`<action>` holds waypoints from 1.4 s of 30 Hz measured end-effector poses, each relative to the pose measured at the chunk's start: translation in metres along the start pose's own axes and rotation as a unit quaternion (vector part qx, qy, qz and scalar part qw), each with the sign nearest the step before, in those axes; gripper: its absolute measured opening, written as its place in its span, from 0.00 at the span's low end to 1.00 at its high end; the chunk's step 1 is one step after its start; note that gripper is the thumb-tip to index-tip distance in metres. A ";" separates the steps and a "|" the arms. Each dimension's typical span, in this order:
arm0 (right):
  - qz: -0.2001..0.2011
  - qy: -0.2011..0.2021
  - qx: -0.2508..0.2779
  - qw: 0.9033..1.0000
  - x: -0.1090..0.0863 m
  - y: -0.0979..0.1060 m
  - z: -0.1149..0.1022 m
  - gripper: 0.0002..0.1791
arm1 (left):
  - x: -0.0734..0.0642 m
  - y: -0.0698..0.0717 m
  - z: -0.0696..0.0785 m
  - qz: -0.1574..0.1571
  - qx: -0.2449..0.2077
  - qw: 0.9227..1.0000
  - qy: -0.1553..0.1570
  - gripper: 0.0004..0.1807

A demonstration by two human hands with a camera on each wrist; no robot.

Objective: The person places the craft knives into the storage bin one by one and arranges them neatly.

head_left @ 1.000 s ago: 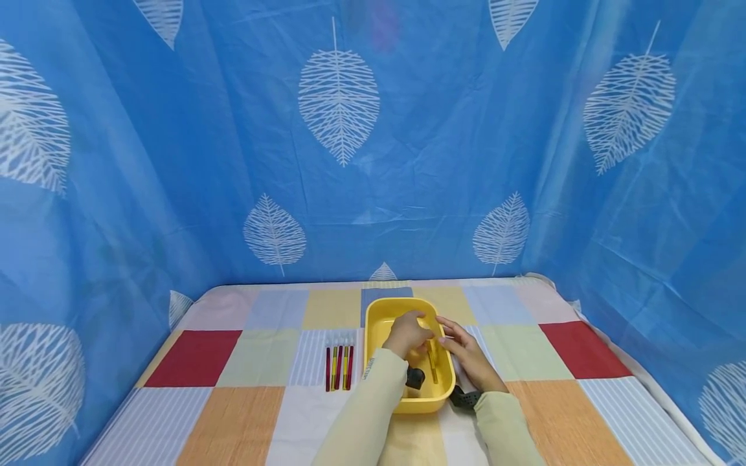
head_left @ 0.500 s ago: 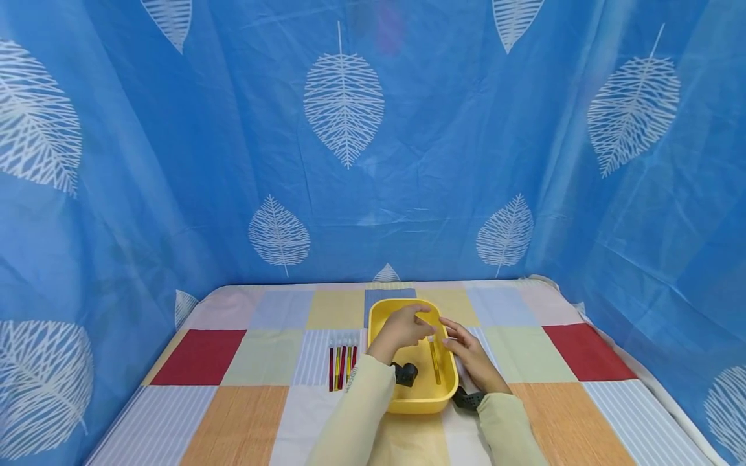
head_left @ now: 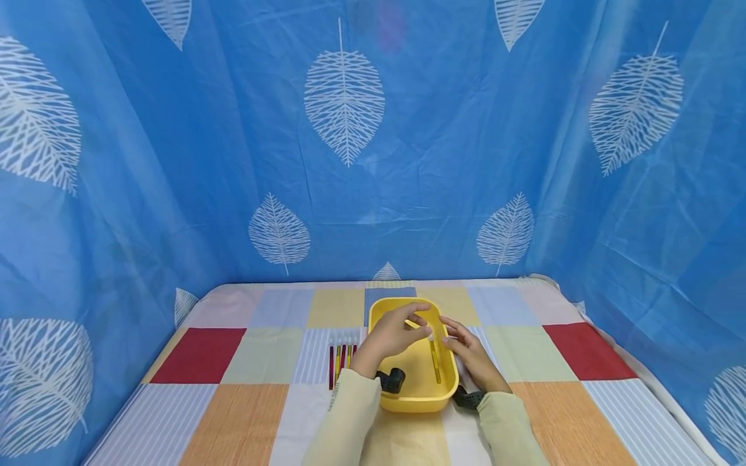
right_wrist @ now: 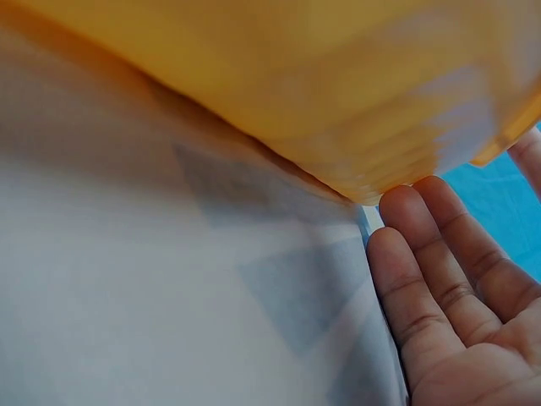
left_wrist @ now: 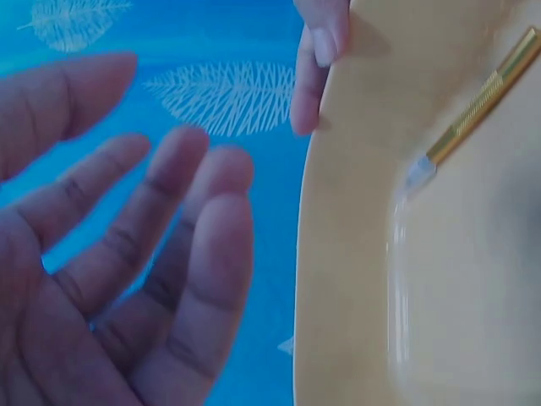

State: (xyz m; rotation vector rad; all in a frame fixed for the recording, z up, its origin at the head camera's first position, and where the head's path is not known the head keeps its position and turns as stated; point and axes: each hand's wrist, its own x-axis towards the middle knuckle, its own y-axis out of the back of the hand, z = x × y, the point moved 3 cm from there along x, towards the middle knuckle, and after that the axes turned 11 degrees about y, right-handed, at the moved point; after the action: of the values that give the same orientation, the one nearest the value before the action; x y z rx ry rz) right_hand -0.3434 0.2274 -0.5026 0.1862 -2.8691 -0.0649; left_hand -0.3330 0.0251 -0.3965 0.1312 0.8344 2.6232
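Observation:
A yellow plastic tray (head_left: 414, 404) stands on the patchwork cloth. Inside, near its right wall, lies a gold craft knife (head_left: 436, 362) with a knurled handle and clear cap. My left hand (head_left: 392, 333) hovers over the tray's left part, fingers spread and loosely bent, holding nothing; its palm side (left_wrist: 127, 271) shows in the left wrist view. Outside the right wall, my right hand (head_left: 474, 362) lies against the tray, its fingers (right_wrist: 410, 216) fairly straight along the side and the thumb at the rim. The knife's clear cap (left_wrist: 420, 175) points toward the far end.
Left of the tray, several red and gold craft knives (head_left: 331, 369) with clear caps lie in a row, partly hidden by the left hand and sleeve. Dark wrist mounts (head_left: 392, 380) sit at both wrists. A blue leaf-print curtain (head_left: 396, 226) surrounds the table.
My left hand has drawn back leftward from the gold craft knife's capped end, leaving the knife in the tray and its fingers apart. The right hand has stayed at the tray's side.

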 end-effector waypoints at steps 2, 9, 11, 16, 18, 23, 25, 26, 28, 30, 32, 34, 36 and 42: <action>-0.001 -0.002 0.010 1.000 0.000 0.000 0.000 0.30 | -0.003 0.003 -0.002 -0.001 0.001 1.000 -0.007 0.26; 0.000 -0.006 0.029 1.000 0.000 -0.001 0.000 0.30 | -0.013 0.015 -0.015 0.020 -0.020 0.999 -0.035 0.23; -0.001 -0.007 0.032 0.999 -0.001 -0.001 0.000 0.30 | -0.015 0.018 -0.018 0.027 -0.031 0.998 -0.046 0.22; -0.002 -0.002 0.032 0.999 -0.001 -0.001 0.000 0.30 | -0.023 0.026 -0.023 0.028 -0.059 0.995 -0.071 0.22; 0.000 -0.001 0.031 1.000 -0.001 -0.001 0.000 0.30 | -0.026 0.029 -0.025 0.027 -0.068 0.995 -0.070 0.22; 0.004 -0.001 0.025 1.000 -0.001 -0.001 0.000 0.29 | -0.029 0.036 -0.029 0.026 -0.084 0.994 -0.069 0.23; 0.002 0.001 0.026 1.000 -0.001 -0.001 0.000 0.30 | -0.030 0.039 -0.030 0.026 -0.089 0.993 -0.066 0.23; 0.000 0.001 0.029 1.000 -0.002 -0.001 0.000 0.30 | -0.030 0.040 -0.031 0.026 -0.092 0.993 -0.066 0.23; -0.005 0.003 0.030 1.000 -0.002 -0.001 0.000 0.30 | -0.030 0.042 -0.033 0.027 -0.099 0.993 -0.059 0.23; -0.008 0.005 0.032 0.999 -0.002 -0.001 0.000 0.30 | -0.031 0.044 -0.034 0.029 -0.104 0.993 -0.052 0.23; -0.009 0.007 0.029 1.000 -0.002 -0.001 0.000 0.29 | -0.031 0.047 -0.037 0.029 -0.111 0.992 -0.050 0.24; -0.009 0.008 0.025 1.000 -0.002 0.000 0.000 0.29 | -0.033 0.050 -0.039 0.032 -0.115 0.992 -0.050 0.24; -0.010 0.009 0.024 1.000 -0.001 0.000 0.000 0.29 | -0.033 0.052 -0.043 0.036 -0.122 0.990 -0.052 0.24; -0.011 0.008 0.036 0.999 -0.002 -0.001 0.000 0.29 | -0.034 0.061 -0.053 0.045 -0.137 0.988 -0.048 0.25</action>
State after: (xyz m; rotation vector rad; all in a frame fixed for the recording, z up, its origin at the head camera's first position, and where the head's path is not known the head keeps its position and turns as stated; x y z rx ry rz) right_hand -0.3414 0.2264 -0.5028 0.2317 -2.8561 0.0352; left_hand -0.3328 -0.0618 -0.4040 0.2233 0.4386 2.7603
